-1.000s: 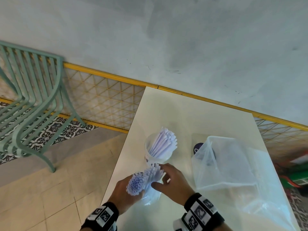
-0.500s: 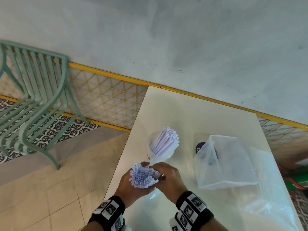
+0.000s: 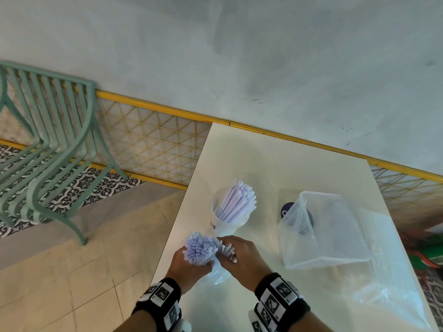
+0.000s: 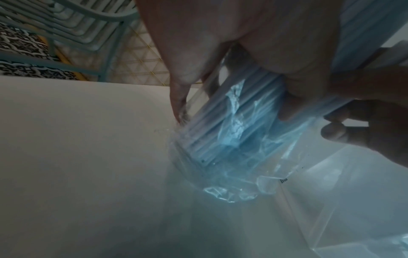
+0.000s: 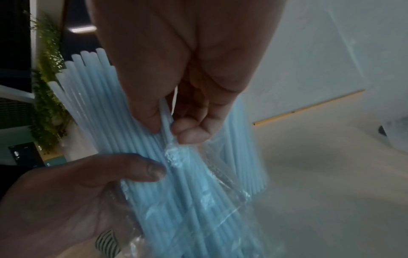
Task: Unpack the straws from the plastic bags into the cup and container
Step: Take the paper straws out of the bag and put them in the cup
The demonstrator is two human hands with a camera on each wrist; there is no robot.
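A bundle of pale blue straws [image 3: 199,248] stands upright near the table's front left edge, its lower half still inside a small clear plastic bag [image 3: 219,275]. My left hand [image 3: 191,265] grips the bundle around its middle. My right hand [image 3: 239,258] is pressed against it from the right; its thumb and fingers [image 5: 187,132] pinch a fold of the bag [image 5: 174,153], with a few straws [image 3: 227,250] behind them. The left wrist view shows the straws [image 4: 220,132] inside the crumpled bag. Just beyond the hands is a clear cup [image 3: 217,221] holding more straws [image 3: 236,203].
A large clear plastic bag [image 3: 340,236] lies on the right half of the white table [image 3: 275,164], draped over a dark container [image 3: 287,209]. The table's left edge drops to a tiled floor. A green metal chair [image 3: 48,152] stands far left by the wall.
The bundle has been tipped from a slant to nearly upright. My right hand has gone from resting flat beside it to pinching at its right side.
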